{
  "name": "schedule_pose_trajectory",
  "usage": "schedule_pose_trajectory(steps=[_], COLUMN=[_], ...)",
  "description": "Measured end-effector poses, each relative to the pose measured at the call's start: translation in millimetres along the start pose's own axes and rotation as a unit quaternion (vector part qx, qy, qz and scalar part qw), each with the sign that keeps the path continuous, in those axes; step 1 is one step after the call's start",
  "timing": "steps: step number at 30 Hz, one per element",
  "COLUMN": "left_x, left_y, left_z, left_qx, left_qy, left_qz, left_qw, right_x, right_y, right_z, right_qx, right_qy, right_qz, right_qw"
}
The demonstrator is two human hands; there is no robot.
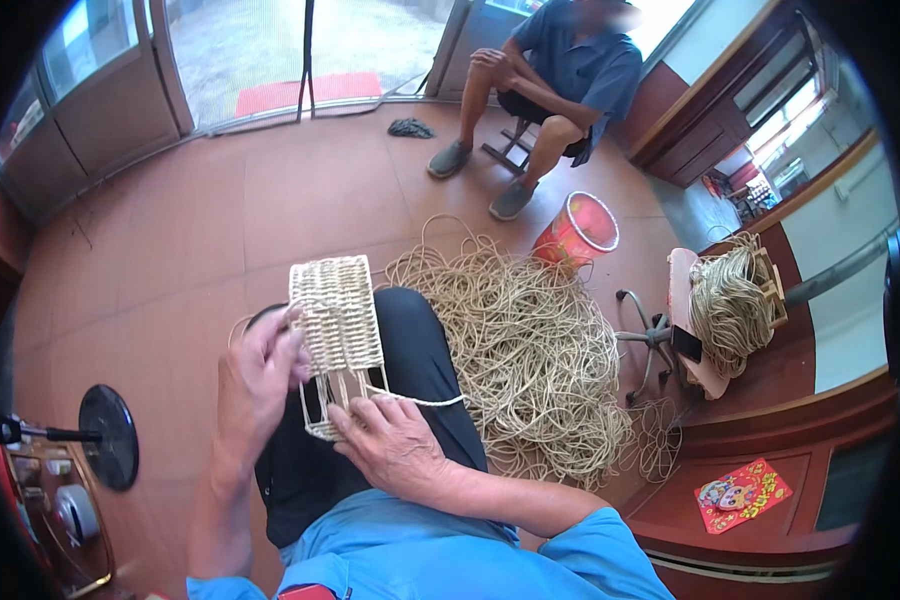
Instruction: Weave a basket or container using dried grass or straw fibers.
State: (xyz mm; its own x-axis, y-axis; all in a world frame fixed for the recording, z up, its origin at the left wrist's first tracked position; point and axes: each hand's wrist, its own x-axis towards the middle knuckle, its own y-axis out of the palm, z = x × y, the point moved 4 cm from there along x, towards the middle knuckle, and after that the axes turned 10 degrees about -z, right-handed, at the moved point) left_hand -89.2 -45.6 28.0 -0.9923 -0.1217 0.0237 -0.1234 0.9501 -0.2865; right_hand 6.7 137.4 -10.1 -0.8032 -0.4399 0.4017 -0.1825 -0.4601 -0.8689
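A half-woven pale rattan basket (pixel 337 315) on a wire frame rests over my dark-trousered knee. My left hand (pixel 258 375) grips its left side, fingers curled round the frame. My right hand (pixel 390 440) pinches the lower edge of the weave and holds a pale cord (pixel 425 400) that runs off to the right toward the pile. The bare wire bars of the frame show below the woven part.
A big heap of loose rattan cord (pixel 530 350) lies on the red tile floor to my right. Behind it stand a red bucket (pixel 577 228) and a swivel chair (pixel 690 320) carrying a cord bundle. Another person (pixel 555 75) sits on a stool beyond. A fan base (pixel 110 435) stands at my left.
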Motion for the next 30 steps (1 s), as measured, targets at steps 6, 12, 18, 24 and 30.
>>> schedule_pose_trajectory(steps=[6, 12, 18, 24, 30], left_x=[-58, -64, -65, -77, -76], left_y=[12, 30, 25, 11, -41], left_z=[21, 42, 29, 44, 97], left_qx=[0.241, 0.284, 0.22, -0.042, -0.451], left_qy=[0.155, 0.083, 0.097, 0.05, -0.233], left_qz=[-0.029, 0.014, 0.007, -0.03, -0.03], left_qw=[0.958, 0.955, 0.971, 0.997, 0.861], right_x=[-3, -3, 0, -2, 1], right_y=[3, 4, -1, 1, 0], right_z=[-3, -4, -4, -9, -6], right_qx=[0.032, 0.035, 0.05, 0.078, 0.064], right_qy=[0.023, 0.044, 0.043, 0.056, 0.056], right_qz=[-0.018, -0.015, -0.044, -0.062, -0.04], right_qw=[0.999, 0.998, 0.997, 0.993, 0.996])
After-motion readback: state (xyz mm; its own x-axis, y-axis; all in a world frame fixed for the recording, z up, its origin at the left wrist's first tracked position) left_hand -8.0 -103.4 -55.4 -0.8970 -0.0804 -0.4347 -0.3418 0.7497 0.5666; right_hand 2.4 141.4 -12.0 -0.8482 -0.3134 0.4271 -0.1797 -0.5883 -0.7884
